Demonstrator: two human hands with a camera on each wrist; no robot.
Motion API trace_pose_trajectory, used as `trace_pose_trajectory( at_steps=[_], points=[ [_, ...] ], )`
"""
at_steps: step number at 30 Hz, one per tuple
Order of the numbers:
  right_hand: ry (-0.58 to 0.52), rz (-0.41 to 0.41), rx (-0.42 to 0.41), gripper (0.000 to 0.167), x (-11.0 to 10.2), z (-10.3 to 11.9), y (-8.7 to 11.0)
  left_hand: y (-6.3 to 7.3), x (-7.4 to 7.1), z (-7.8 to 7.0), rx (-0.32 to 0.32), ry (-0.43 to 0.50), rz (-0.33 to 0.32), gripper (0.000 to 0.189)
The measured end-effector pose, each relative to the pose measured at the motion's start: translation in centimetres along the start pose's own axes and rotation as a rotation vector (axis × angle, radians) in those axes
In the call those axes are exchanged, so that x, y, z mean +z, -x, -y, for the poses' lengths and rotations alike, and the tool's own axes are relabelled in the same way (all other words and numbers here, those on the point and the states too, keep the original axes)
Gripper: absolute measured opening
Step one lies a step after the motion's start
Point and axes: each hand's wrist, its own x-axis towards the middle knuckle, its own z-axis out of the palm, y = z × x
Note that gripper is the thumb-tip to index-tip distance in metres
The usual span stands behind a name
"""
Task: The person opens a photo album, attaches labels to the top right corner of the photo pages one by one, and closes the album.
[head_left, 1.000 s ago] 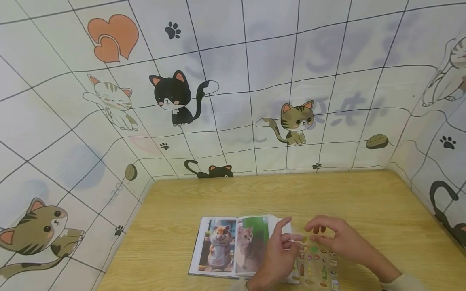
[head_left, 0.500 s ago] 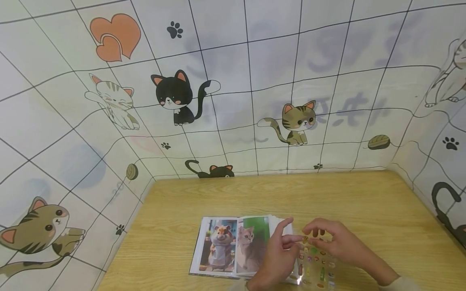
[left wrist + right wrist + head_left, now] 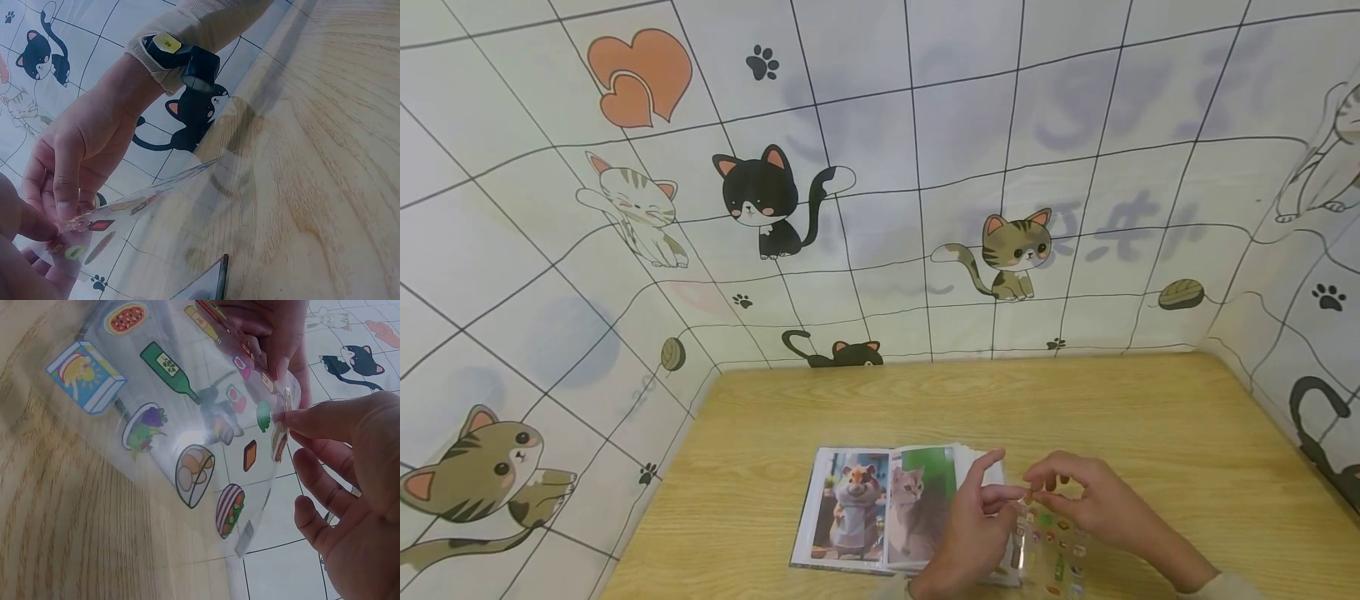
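Observation:
A clear sheet of food stickers hangs between my hands, close over the table. My left hand holds it by its near upper side, thumb and fingers on the film, index finger pointing right. My right hand pinches the sheet's top edge at a small sticker, fingertips right by the left index fingertip. In the right wrist view the sheet is bowed and shows a green bottle sticker, a bag of eggs sticker and several others. The left wrist view shows the sheet nearly edge-on.
A photo album lies spread on the wooden table, left of the sheet and partly under the left hand. Its pages show a hamster photo and a cat photo. Cat-patterned wall covering surrounds the table's back and sides.
The sheet has tilted and its lower part has swung slightly left. My right fingertips have come in a little toward the left index finger; the left hand has barely moved.

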Motion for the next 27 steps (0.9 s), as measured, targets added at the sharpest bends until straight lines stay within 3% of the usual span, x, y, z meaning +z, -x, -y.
trace_pose_trajectory(
  at_steps=[7,14,27],
  points=[
    [-0.018,-0.008,-0.027,0.035,0.09,-0.13,0.04,0.08,0.10,-0.10,-0.017,0.040,0.000,0.064],
    [-0.028,0.009,0.003,0.033,0.05,-0.02,0.12,0.04,0.09,0.00,-0.030,0.057,0.002,0.064],
    [-0.056,0.029,-0.003,0.034,-0.19,0.21,0.08,0.01,0.27,-0.15,-0.078,0.038,-0.023,0.063]
  ],
)
